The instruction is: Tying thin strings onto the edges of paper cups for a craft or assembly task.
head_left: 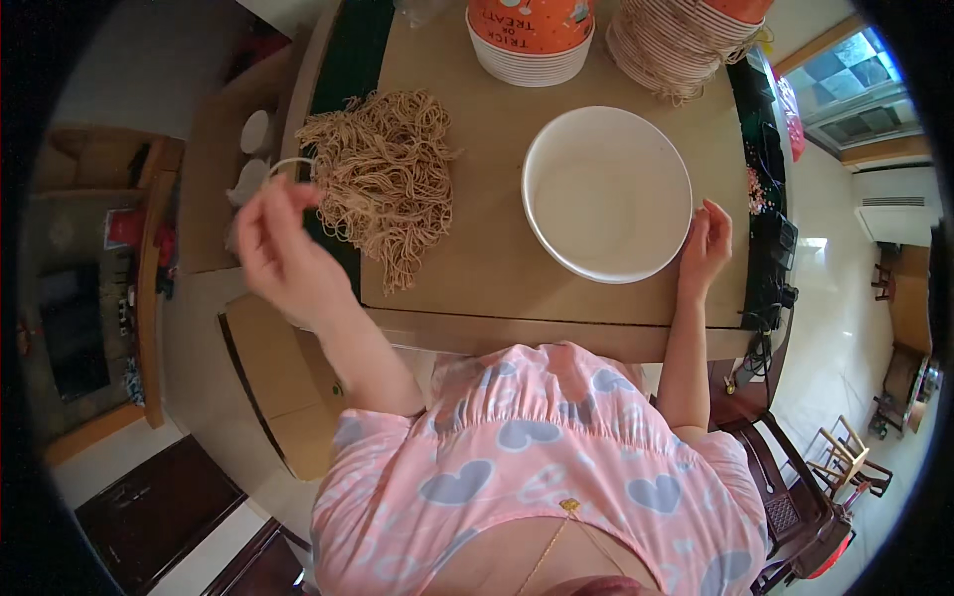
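Observation:
A white paper bucket stands on the brown cardboard table top, and its inside shows nothing in it. My right hand is at the bucket's right side, fingers curled and closed against its rim. To the left lies a tangled heap of tan cords. My left hand hovers at the heap's left edge, somewhat blurred, with its fingers pinched together. A pale cord arcs from those fingertips toward the heap; its exact hold is hard to see.
At the far side stand a stack of orange-and-white buckets and another stack wrapped with cords. An open cardboard box with white pieces is left of the table. Black devices and cables line the right edge. A chair stands at lower right.

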A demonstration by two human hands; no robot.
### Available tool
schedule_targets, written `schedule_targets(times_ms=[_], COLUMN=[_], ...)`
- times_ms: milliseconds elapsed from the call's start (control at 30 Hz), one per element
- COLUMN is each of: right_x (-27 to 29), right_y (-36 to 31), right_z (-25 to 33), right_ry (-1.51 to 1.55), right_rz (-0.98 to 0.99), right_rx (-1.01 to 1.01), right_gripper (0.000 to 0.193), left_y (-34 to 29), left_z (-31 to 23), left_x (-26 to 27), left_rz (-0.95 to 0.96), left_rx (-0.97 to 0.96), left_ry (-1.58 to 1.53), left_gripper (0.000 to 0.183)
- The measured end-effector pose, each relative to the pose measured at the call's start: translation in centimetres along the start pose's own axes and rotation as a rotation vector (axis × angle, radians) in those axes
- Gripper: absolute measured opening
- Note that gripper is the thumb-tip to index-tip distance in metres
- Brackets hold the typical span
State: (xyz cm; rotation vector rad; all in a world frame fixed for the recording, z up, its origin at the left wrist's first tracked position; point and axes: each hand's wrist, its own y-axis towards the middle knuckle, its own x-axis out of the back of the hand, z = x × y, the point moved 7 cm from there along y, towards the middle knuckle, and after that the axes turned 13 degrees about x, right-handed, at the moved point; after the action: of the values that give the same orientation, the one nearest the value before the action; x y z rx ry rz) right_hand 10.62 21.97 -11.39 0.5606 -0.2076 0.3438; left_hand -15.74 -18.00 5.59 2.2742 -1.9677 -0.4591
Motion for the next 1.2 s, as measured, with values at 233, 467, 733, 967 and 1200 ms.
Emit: schedule_targets(times_ms=[233,467,733,967,1200], right_x=[1.9,-7.1,-7.1,-2.9,4.8], right_y=[-2.7,-7.9,-8.4,-4.2,-2.9], right_z=[16.9,20.7,19.2,22.9,22.4], right_ry=[0.420,0.348,0.346,0.239,0.585], right_rz=[0.211,1.078,1.044,0.836,0.021], right_rx=[0.363,0.124,0.146,0.413,0.559], right_gripper=[0.014,0.035,0.024,0.017,0.021], left_y=[-8.1,-14.0,-11.5,-4.0,-2.1], left_z=[-0.4,3.0,6.4,8.8,9.7], left_x=[-6.7,-6.8,-3.7,0.2,0.6], left_rz=[0.670,0.965,0.936,0.537,0.483], left_rx=[-0.159,0.123,0.067,0.167,0.036], left_ry=[0.502,0.505,0.741,0.968,0.950], left_gripper=[0.011,0.010,0.013,0.019,0.020])
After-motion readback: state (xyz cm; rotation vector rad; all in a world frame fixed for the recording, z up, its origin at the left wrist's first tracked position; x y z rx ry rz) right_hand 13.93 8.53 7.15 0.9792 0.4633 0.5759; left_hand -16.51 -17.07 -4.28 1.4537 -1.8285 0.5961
